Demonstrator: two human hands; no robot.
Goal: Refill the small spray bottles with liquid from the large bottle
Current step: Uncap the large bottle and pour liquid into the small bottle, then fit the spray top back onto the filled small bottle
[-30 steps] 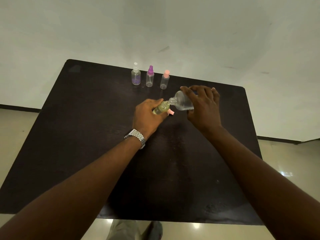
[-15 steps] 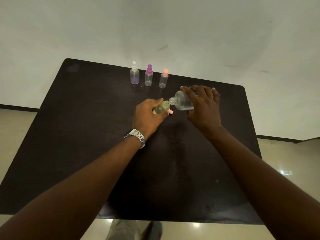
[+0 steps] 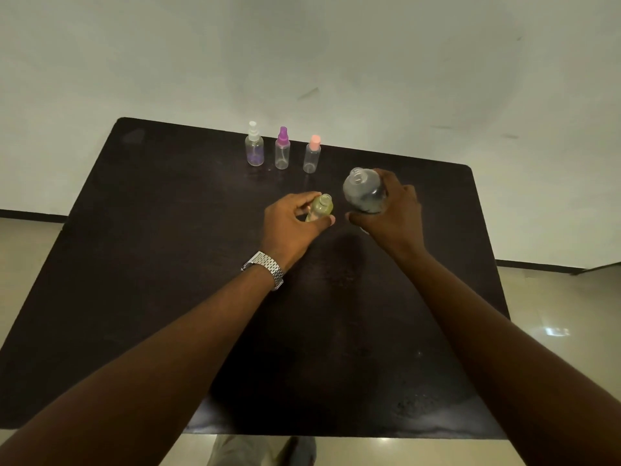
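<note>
Near the middle of the tabletop (image 3: 168,230), the left hand (image 3: 292,223) pinches an uncapped, seemingly filled small bottle (image 3: 322,210), the right hand (image 3: 393,213) clasps the upright large bottle (image 3: 363,191) just beside it, and three capped bottles (image 3: 282,153) by the far edge seem left to fill.

**Bare forearms, silver watch**

The left forearm (image 3: 168,358) and right forearm (image 3: 487,331) are bare along all that shows. Behind the left hand (image 3: 289,227), the wrist wears a silver watch (image 3: 265,269) with a metal link bracelet, its rows of small links catching the light. At the bottom of the view show pale grey-beige trousers (image 3: 232,452) and part of a dark shoe (image 3: 300,449).
</note>
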